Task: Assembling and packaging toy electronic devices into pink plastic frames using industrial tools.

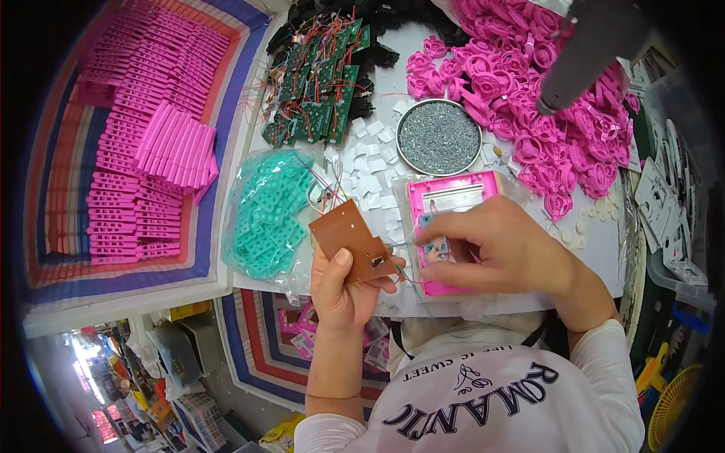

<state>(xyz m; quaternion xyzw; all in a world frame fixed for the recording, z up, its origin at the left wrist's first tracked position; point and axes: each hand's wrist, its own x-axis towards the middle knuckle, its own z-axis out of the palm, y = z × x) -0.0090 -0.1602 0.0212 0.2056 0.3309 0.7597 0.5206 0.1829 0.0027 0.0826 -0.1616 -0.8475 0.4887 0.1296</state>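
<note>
My left hand (346, 291) grips a brown circuit board (349, 240), thumb on its face and fingers underneath. Thin coloured wires (328, 195) run from the board's upper edge, and more wires trail from its lower right side toward my right hand. A pink rectangular plastic case (461, 183) lies on a block just right of the board. Over this case my right hand (491, 249) is closed, its fingers curled and thumb drawn in. What its fingertips hold is too small to make out. A bluish part shows inside the case beside those fingers.
A round tin of small screws (439, 137) stands behind the case, near white foam-like squares (370, 167). Wired green circuit boards (325, 75), a bag of teal parts (268, 215) and heaped pink parts (521, 83) surround it. A grey power tool (589, 57) hangs at upper right.
</note>
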